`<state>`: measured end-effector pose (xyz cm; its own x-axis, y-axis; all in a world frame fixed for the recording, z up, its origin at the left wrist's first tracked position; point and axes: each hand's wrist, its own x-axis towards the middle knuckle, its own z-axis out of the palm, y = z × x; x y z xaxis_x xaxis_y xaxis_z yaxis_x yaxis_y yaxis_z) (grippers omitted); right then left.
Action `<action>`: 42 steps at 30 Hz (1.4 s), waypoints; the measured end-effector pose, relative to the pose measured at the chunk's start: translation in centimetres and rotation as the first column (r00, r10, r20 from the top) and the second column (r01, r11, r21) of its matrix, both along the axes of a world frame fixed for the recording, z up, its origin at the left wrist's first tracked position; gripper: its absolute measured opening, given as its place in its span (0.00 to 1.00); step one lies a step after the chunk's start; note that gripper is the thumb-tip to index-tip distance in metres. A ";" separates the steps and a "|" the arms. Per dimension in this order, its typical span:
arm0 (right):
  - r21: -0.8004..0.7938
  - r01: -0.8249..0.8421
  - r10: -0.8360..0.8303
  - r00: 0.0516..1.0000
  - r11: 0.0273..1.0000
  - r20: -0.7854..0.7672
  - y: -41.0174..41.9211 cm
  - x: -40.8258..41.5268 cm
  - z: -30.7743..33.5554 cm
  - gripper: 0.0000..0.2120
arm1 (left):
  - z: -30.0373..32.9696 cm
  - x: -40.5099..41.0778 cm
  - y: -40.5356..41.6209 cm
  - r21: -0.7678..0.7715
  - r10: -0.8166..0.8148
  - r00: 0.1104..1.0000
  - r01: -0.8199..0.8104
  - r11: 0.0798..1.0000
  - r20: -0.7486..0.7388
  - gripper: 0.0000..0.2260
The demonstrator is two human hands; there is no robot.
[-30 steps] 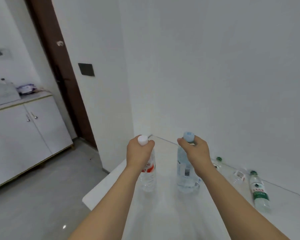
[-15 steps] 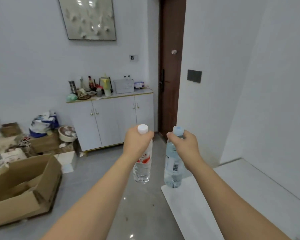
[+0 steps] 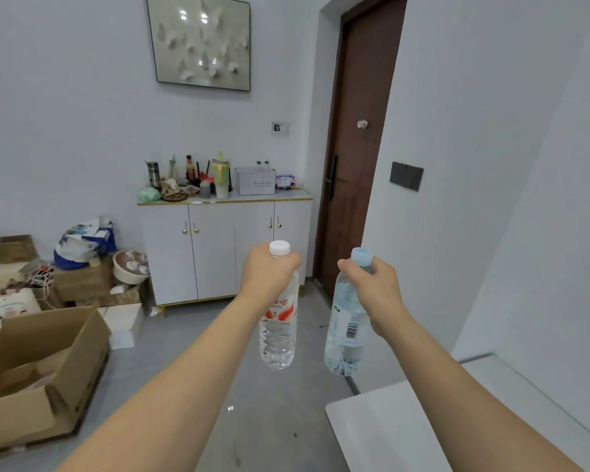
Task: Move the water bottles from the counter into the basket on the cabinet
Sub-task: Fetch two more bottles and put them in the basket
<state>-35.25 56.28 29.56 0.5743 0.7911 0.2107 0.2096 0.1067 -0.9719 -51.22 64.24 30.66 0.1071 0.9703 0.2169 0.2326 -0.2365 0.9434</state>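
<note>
My left hand (image 3: 266,272) grips a clear water bottle with a red-and-white label and a white cap (image 3: 278,330) by its neck. It hangs upright above the floor. My right hand (image 3: 373,287) grips a blue-tinted bottle with a pale blue cap (image 3: 345,330) the same way. Across the room a white perforated basket (image 3: 255,181) stands on the white cabinet (image 3: 225,247), at its right end, with two bottle tops showing behind its rim. The white counter (image 3: 402,427) lies at the lower right, below my right arm.
Jars, bottles and a yellow-lidded jug (image 3: 220,178) crowd the cabinet top left of the basket. An open cardboard box (image 3: 38,366) and piled boxes and bags fill the floor at left. A brown door (image 3: 358,144) stands right of the cabinet. Grey floor runs between me and the cabinet.
The view has swung left, away from the counter and its lying bottles, to face the cabinet. Both bottles left the counter and now hang in the air in my hands.
</note>
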 end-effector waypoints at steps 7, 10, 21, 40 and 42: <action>0.023 0.001 -0.001 1.000 1.000 0.017 7.4 3.2 0.1 0.08 | 0.4 2.8 7.1 -0.019 -0.038 0.999 0.038 0.999 0.017 0.08; 0.047 -0.015 0.014 1.000 0.999 0.014 11.8 4.5 0.3 0.07 | 1.2 4.0 11.1 -0.003 -0.039 0.999 0.039 0.999 -0.017 0.07; 0.107 -0.099 0.098 0.995 0.989 0.020 27.6 8.7 2.5 0.07 | 5.2 6.3 25.9 0.028 -0.012 0.998 0.011 1.000 0.056 0.07; 0.153 -0.095 0.105 0.993 0.984 -0.058 56.9 7.4 3.2 0.12 | 6.9 3.4 55.9 0.061 -0.127 0.985 0.120 0.991 0.118 0.10; 0.166 -0.082 0.094 0.993 0.983 -0.066 59.5 7.5 3.5 0.09 | 7.1 3.7 58.7 0.068 -0.130 0.982 0.121 0.990 0.140 0.14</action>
